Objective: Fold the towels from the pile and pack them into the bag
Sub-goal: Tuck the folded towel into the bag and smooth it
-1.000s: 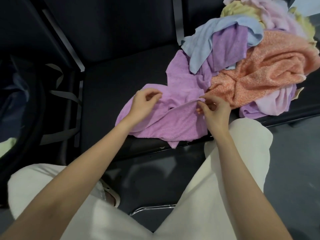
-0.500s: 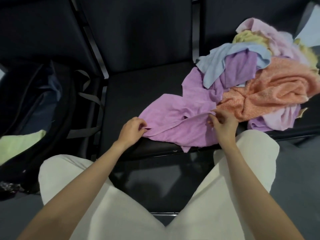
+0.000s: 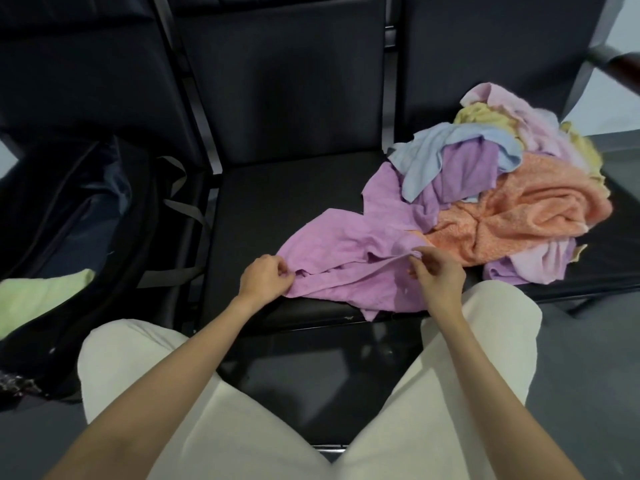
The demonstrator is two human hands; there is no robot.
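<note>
Both hands: left hand (image 3: pixel 265 276) and right hand (image 3: pixel 437 274) pinched crumpled lilac terry towel (image 3: pixel 349 258) at mid-frame.
Risk: dragging could topple heaped towel pile (image 3: pixel 512 199) at right.

Left hand (image 3: pixel 265 277) moved down from the raised fold of the purple towel (image 3: pixel 346 265) to its lower left edge at centre frame, pinching it there. Right hand (image 3: pixel 438 275) now with upper fingers (image 3: pixel 417 252) lifted higher on a ridge of cloth. Towel drawn flatter and wider between both. Camera tipped back, bringing the black bag (image 3: pixel 69 237) and green towel (image 3: pixel 38 299) inside into view at left.
</note>
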